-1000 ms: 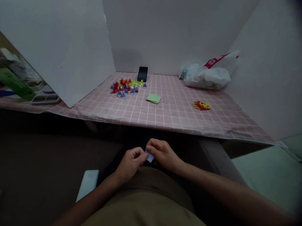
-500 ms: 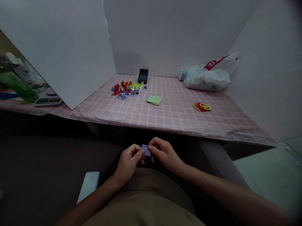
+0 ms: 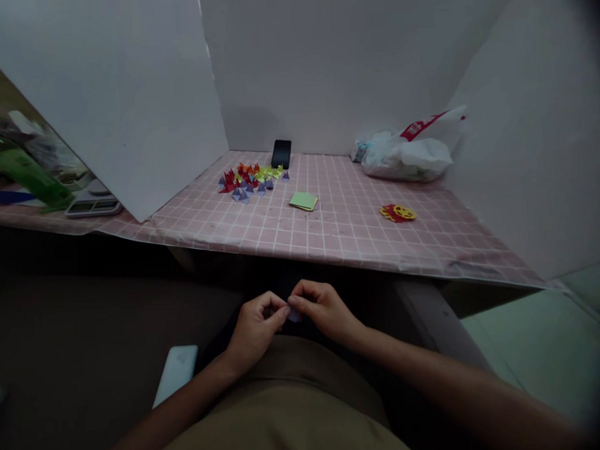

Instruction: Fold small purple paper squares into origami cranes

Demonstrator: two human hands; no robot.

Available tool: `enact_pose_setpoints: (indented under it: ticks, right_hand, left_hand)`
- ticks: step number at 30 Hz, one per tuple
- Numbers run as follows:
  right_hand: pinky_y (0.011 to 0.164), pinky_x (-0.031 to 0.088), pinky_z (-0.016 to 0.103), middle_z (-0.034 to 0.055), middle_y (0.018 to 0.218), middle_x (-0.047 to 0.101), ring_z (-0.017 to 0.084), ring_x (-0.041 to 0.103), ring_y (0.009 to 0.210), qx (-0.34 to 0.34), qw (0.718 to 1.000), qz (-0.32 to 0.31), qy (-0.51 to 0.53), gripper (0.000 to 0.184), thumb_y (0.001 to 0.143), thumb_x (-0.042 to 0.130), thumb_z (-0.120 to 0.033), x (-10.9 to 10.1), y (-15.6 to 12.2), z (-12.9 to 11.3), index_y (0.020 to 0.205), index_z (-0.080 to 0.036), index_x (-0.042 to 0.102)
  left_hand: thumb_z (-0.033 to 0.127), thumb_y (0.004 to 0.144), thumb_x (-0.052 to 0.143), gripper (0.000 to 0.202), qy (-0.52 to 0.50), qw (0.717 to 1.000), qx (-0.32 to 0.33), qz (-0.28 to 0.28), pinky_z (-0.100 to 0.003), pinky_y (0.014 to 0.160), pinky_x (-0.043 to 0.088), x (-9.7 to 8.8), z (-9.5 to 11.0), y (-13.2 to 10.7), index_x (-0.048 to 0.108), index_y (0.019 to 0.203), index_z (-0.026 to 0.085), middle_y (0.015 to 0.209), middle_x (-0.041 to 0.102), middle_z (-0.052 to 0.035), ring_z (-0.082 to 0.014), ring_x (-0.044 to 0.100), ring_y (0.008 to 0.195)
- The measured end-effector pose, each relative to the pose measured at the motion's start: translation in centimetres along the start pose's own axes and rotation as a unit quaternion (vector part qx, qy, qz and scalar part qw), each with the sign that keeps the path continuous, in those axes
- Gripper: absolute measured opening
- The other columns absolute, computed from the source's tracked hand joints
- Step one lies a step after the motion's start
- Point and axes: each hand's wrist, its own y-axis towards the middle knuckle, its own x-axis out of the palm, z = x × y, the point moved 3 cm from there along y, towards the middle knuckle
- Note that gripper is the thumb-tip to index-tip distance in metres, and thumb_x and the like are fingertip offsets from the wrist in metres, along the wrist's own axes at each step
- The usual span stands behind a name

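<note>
My left hand [image 3: 255, 325] and my right hand [image 3: 321, 307] meet in my lap, below the table's near edge. Both pinch a small lilac paper piece [image 3: 292, 314], which is mostly hidden between the fingertips. On the pink checked tablecloth [image 3: 330, 237] far ahead lies a cluster of several small folded paper shapes [image 3: 251, 176] in red, orange, yellow and purple. A pad of green paper squares [image 3: 303, 200] lies to the right of them.
A black phone [image 3: 281, 153] leans at the back wall. A white plastic bag [image 3: 406, 155] sits back right, a red and yellow paper cutout [image 3: 397, 213] before it. White boards wall the table. A white device [image 3: 176, 374] lies by my left thigh. A calculator [image 3: 93, 207] and clutter sit far left.
The lilac paper showed as a flat rectangle between my fingers half a second ago; now my fingertips have closed together over it and little of it shows.
</note>
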Motion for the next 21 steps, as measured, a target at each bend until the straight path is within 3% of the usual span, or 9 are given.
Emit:
enact_pose_setpoints:
  ticks: [6, 16, 21]
  right_hand:
    - [0.061, 0.042, 0.025, -0.0005, 0.065, 0.060, 0.012, 0.054, 0.063, -0.036, 0.997, 0.034, -0.060, 0.019, 0.088, 0.056, -0.025, -0.09, -0.27, -0.18, 0.071, -0.017, 0.059]
    - [0.048, 0.036, 0.023, -0.0042, 0.058, 0.052, 0.009, 0.048, 0.049, -0.001, 0.999, 0.023, -0.022, 0.014, 0.086, 0.057, -0.027, -0.04, -0.11, 0.19, 0.075, -0.018, 0.056]
    - [0.046, 0.036, 0.022, -0.0041, 0.060, 0.055, 0.010, 0.052, 0.047, 0.025, 0.999, 0.025, 0.022, 0.013, 0.082, 0.060, -0.027, -0.06, -0.04, 0.09, 0.074, -0.018, 0.054]
  left_hand:
    - [0.036, 0.082, 0.063, 0.021, -0.013, 1.000, -0.003, -0.010, -0.025, 0.058, 0.040, 0.06, 0.04, 0.07, 0.066, 0.076, 0.015, 0.063, 0.060, 0.0004, -0.0124, 0.052, 0.058]
    - [0.034, 0.081, 0.064, 0.022, -0.077, 0.997, -0.003, 0.031, -0.024, 0.059, 0.036, -0.32, -0.31, 0.32, 0.059, 0.069, 0.016, 0.059, 0.050, 0.0038, -0.0111, 0.044, 0.058]
    - [0.037, 0.086, 0.060, 0.021, -0.077, 0.996, 0.021, 0.025, -0.025, 0.063, 0.038, -0.18, -0.43, 0.63, 0.063, 0.081, 0.016, 0.069, 0.055, 0.0017, -0.0124, 0.048, 0.066]
